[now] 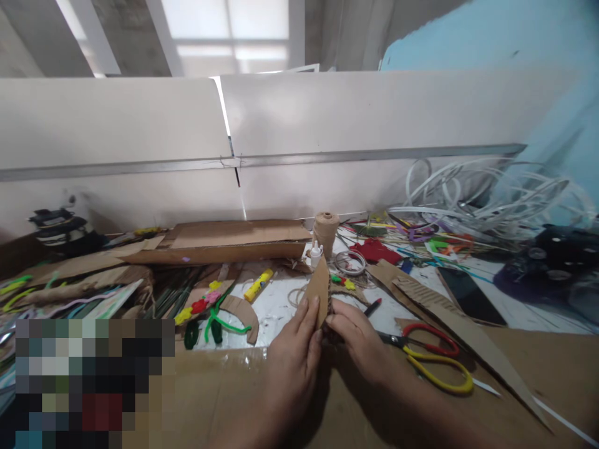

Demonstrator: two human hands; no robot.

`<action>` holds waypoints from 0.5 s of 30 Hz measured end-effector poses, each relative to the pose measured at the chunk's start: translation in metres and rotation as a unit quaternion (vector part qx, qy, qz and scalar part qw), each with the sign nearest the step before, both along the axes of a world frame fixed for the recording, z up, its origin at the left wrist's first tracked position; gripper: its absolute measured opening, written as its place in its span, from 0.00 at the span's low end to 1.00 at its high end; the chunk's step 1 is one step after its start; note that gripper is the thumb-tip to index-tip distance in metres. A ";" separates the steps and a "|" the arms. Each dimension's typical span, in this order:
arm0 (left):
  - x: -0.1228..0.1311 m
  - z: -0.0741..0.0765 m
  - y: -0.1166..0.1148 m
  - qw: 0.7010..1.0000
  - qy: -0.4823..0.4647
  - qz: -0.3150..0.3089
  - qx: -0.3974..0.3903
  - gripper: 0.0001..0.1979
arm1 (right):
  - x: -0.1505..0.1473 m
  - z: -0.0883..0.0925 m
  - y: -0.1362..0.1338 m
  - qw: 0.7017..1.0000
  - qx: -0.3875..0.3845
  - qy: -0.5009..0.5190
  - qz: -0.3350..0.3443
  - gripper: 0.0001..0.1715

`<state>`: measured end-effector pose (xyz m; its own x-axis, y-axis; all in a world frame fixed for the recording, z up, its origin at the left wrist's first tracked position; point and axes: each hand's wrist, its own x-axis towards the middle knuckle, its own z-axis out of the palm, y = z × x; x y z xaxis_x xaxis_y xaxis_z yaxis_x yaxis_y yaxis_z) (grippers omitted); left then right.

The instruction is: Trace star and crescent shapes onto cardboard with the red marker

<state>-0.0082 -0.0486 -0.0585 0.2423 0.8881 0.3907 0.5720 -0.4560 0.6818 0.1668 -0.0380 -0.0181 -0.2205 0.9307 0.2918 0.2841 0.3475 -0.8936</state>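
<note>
Both hands meet at the middle of a cluttered craft table. My left hand (294,352) and my right hand (355,337) pinch a small curved piece of brown cardboard (319,287) from either side and hold it upright on edge over a flat cardboard sheet (224,399). Fingers of both hands are closed against the piece. A spool of twine (326,232) and a small white glue bottle (316,254) stand just behind it.
Red-and-yellow scissors (433,358) lie right of my right hand, with a red pen (373,306) and long cardboard strips (449,318) nearby. A yellow glue stick (258,285), pipe-cleaner flowers (206,308) and a cardboard box (219,243) sit left. White coiled strips (491,190) pile at back right.
</note>
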 end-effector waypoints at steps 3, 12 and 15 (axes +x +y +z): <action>-0.002 0.007 0.000 0.999 -0.026 0.002 -0.021 0.26 | 0.000 -0.003 0.001 1.000 -0.013 0.007 0.001 0.08; -0.016 0.049 0.007 0.995 -0.004 -0.002 -0.103 0.25 | -0.017 -0.003 0.002 0.993 -0.072 0.074 0.052 0.10; -0.015 0.054 0.007 0.990 0.088 -0.006 -0.109 0.27 | -0.019 -0.004 0.002 0.990 -0.079 0.088 0.078 0.09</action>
